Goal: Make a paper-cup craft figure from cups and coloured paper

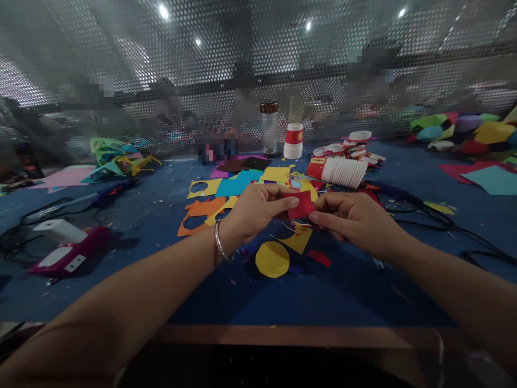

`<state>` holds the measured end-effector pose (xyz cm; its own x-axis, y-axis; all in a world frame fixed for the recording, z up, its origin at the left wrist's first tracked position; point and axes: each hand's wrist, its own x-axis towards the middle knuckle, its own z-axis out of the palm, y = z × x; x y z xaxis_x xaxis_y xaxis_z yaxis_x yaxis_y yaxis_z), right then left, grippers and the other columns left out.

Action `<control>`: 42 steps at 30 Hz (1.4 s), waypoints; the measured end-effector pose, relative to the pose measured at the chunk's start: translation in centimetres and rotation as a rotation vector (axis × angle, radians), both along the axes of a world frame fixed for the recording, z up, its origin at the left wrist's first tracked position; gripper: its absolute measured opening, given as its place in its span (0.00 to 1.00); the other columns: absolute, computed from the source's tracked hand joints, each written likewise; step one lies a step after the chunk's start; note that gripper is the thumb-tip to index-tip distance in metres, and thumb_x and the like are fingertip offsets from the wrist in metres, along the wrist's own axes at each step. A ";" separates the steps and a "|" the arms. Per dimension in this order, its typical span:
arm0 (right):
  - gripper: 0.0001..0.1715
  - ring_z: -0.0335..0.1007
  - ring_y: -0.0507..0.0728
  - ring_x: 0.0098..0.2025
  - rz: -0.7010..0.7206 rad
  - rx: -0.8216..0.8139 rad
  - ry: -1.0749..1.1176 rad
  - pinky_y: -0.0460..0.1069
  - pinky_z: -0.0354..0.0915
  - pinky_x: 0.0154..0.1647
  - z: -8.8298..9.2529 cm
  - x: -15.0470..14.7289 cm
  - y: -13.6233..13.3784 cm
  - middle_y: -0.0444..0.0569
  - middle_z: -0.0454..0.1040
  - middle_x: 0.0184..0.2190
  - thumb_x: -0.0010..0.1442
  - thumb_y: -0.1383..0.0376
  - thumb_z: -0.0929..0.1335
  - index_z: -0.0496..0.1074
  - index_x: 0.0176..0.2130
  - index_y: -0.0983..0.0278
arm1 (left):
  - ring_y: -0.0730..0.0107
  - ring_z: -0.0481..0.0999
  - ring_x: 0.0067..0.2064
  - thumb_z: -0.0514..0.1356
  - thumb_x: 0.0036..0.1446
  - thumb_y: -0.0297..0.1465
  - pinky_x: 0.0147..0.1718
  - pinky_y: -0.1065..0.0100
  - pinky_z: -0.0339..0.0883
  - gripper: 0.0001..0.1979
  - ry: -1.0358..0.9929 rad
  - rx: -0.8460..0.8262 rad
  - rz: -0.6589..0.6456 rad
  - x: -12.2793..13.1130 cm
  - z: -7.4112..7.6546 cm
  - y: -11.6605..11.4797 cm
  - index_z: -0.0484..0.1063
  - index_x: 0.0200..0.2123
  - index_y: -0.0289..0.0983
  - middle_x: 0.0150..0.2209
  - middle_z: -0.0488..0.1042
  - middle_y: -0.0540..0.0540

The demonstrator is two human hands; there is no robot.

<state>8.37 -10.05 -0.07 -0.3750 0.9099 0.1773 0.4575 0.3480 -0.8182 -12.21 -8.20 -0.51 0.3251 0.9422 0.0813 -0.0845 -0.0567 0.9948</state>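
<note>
My left hand (262, 209) pinches a small piece of red paper (302, 205) between thumb and fingers, with a silver bangle (220, 240) on the wrist. At the paper's lower right edge, the thumb and fingers of my right hand (347, 218) are closed on it too. Both hands hover over cut coloured paper. Just below them lies a yellow paper disc (272, 260), with a red scrap (320, 257) to its right. Orange paper with cut-out holes (214, 207) and a blue sheet (238, 183) lie beyond my left hand.
A stack of paper cups (345, 171) lies sideways behind my right hand. Farther back stand upright cups (293, 141) and a clear bottle (270, 132) before a perforated metal screen (242, 70). A purple power strip (72, 250) sits left; black cables (440, 213) run right.
</note>
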 end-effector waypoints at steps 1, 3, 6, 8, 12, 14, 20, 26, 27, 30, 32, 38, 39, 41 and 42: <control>0.15 0.59 0.49 0.18 -0.011 0.063 0.001 0.47 0.53 0.18 -0.1 0.0 0.0 0.41 0.69 0.20 0.59 0.54 0.71 0.71 0.29 0.61 | 0.76 0.75 0.29 0.75 0.46 0.31 0.33 0.71 0.72 0.09 -0.033 -0.038 0.008 0.0 0.0 0.0 0.80 0.29 0.34 0.28 0.79 0.50; 0.12 0.63 0.50 0.21 -0.039 0.219 -0.008 0.47 0.56 0.20 -0.4 0.1 -0.1 0.43 0.72 0.23 0.60 0.56 0.71 0.73 0.32 0.61 | 0.77 0.75 0.28 0.76 0.45 0.29 0.32 0.72 0.73 0.10 -0.084 -0.086 0.020 -0.1 0.0 0.2 0.78 0.28 0.34 0.26 0.78 0.51; 0.07 0.65 0.52 0.23 -0.048 0.417 -0.058 0.48 0.60 0.22 -0.5 0.1 -0.3 0.45 0.73 0.26 0.61 0.60 0.71 0.74 0.38 0.60 | 0.78 0.76 0.28 0.76 0.45 0.27 0.35 0.72 0.75 0.11 -0.120 -0.120 0.025 -0.2 0.0 0.3 0.76 0.27 0.34 0.26 0.77 0.52; 0.04 0.66 0.53 0.24 -0.031 0.485 -0.100 0.49 0.61 0.23 -0.4 0.1 -0.4 0.46 0.73 0.28 0.62 0.62 0.71 0.74 0.39 0.59 | 0.77 0.78 0.29 0.74 0.48 0.25 0.36 0.71 0.77 0.09 -0.123 -0.150 0.024 -0.1 0.0 0.3 0.77 0.29 0.34 0.28 0.79 0.52; 0.03 0.65 0.55 0.25 -0.011 0.542 -0.146 0.51 0.61 0.25 -0.1 0.1 -0.5 0.47 0.72 0.27 0.63 0.64 0.69 0.74 0.36 0.59 | 0.76 0.81 0.31 0.69 0.53 0.21 0.37 0.70 0.78 0.05 -0.116 -0.201 0.008 0.1 0.1 -0.1 0.80 0.34 0.34 0.32 0.82 0.50; 0.04 0.64 0.53 0.24 -0.026 0.543 -0.152 0.51 0.59 0.25 -0.1 0.2 -0.5 0.46 0.72 0.26 0.63 0.64 0.68 0.74 0.35 0.60 | 0.75 0.82 0.31 0.68 0.55 0.21 0.37 0.69 0.79 0.04 -0.084 -0.185 0.001 0.2 0.2 -0.4 0.80 0.33 0.34 0.31 0.82 0.50; 0.05 0.62 0.51 0.24 -0.078 0.474 -0.098 0.48 0.58 0.24 -0.5 0.4 -0.4 0.43 0.71 0.24 0.62 0.64 0.69 0.74 0.33 0.60 | 0.72 0.84 0.33 0.63 0.63 0.24 0.37 0.69 0.79 0.07 0.004 -0.114 -0.048 0.4 0.7 -1.2 0.81 0.34 0.34 0.31 0.83 0.47; 0.05 0.61 0.51 0.22 -0.123 0.394 -0.074 0.48 0.56 0.23 -0.3 0.4 -0.4 0.42 0.70 0.22 0.60 0.63 0.69 0.73 0.32 0.61 | 0.71 0.83 0.36 0.70 0.59 0.36 0.38 0.70 0.77 0.10 0.127 0.115 -0.091 0.3 0.3 -1.6 0.83 0.39 0.35 0.35 0.84 0.45; 0.06 0.62 0.51 0.22 -0.125 0.387 -0.068 0.48 0.57 0.23 -0.3 0.3 -0.4 0.43 0.71 0.22 0.60 0.62 0.69 0.73 0.32 0.61 | 0.70 0.83 0.36 0.71 0.56 0.36 0.37 0.71 0.77 0.13 0.157 0.165 -0.078 0.3 0.1 -1.7 0.83 0.41 0.34 0.36 0.84 0.45; 0.06 0.63 0.51 0.23 -0.133 0.371 -0.057 0.47 0.57 0.23 -0.4 0.3 -0.3 0.43 0.72 0.23 0.60 0.62 0.69 0.73 0.31 0.61 | 0.68 0.82 0.37 0.72 0.54 0.35 0.36 0.70 0.76 0.15 0.260 0.295 -0.015 0.2 -0.3 -1.7 0.83 0.44 0.34 0.38 0.85 0.44; 0.07 0.63 0.51 0.23 -0.138 0.358 -0.051 0.47 0.58 0.24 -0.5 0.3 -0.3 0.43 0.72 0.23 0.59 0.61 0.70 0.73 0.31 0.61 | 0.68 0.82 0.37 0.70 0.57 0.35 0.38 0.69 0.76 0.14 0.334 0.367 0.032 0.2 -0.4 -1.7 0.84 0.45 0.36 0.39 0.85 0.44; 0.07 0.62 0.51 0.22 -0.134 0.353 -0.053 0.47 0.57 0.23 -0.6 0.4 -0.2 0.43 0.71 0.23 0.60 0.60 0.70 0.74 0.32 0.61 | 0.70 0.79 0.33 0.65 0.61 0.36 0.34 0.69 0.73 0.14 0.444 0.459 0.073 0.0 -0.5 -1.6 0.85 0.45 0.37 0.35 0.85 0.45; 0.07 0.62 0.51 0.22 -0.130 0.351 -0.055 0.47 0.57 0.23 -0.6 0.3 -0.2 0.43 0.71 0.23 0.60 0.60 0.70 0.74 0.32 0.61 | 0.70 0.79 0.32 0.64 0.62 0.36 0.34 0.69 0.72 0.14 0.455 0.465 0.070 0.0 -0.5 -1.5 0.85 0.45 0.37 0.35 0.85 0.46; 0.07 0.61 0.51 0.22 -0.125 0.346 -0.053 0.47 0.57 0.23 -0.6 0.3 -0.2 0.42 0.70 0.22 0.60 0.60 0.70 0.73 0.32 0.61 | 0.70 0.79 0.33 0.63 0.63 0.37 0.34 0.69 0.72 0.14 0.473 0.478 0.069 -0.1 -0.6 -1.4 0.85 0.46 0.38 0.35 0.85 0.46; 0.07 0.61 0.51 0.22 -0.125 0.344 -0.052 0.47 0.56 0.23 -0.6 0.3 -0.2 0.42 0.70 0.22 0.60 0.60 0.70 0.73 0.32 0.61 | 0.70 0.79 0.33 0.63 0.63 0.37 0.34 0.69 0.72 0.13 0.480 0.488 0.070 -0.2 -0.6 -1.4 0.85 0.45 0.39 0.35 0.85 0.47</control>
<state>8.69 -10.22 -0.65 -0.2809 0.8398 0.4646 0.5517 0.5374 -0.6378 -12.40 -9.60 -1.11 0.3707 0.8545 0.3639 0.3792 -0.4969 0.7806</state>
